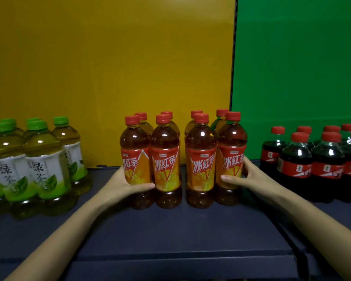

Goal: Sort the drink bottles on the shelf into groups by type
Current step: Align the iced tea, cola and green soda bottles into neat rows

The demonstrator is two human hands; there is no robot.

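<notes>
Location type: a retail-style drinks display, apparently staged. A dark shelf (170, 240) carries green tea bottles (43, 169), iced tea bottles (166, 159) and cola bottles (296, 165), each type standing in its own group. A plain yellow board (109, 57) and a green board (298, 57) form the backdrop

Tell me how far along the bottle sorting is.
Nearly done. Green tea bottles stand grouped at left, cola bottles at right, iced tea bottles in the middle; no strays visible. In hand: left hand grips the leftmost front iced tea, right hand the rightmost front iced tea. Left: probably just closing the gap mid-block.
</notes>
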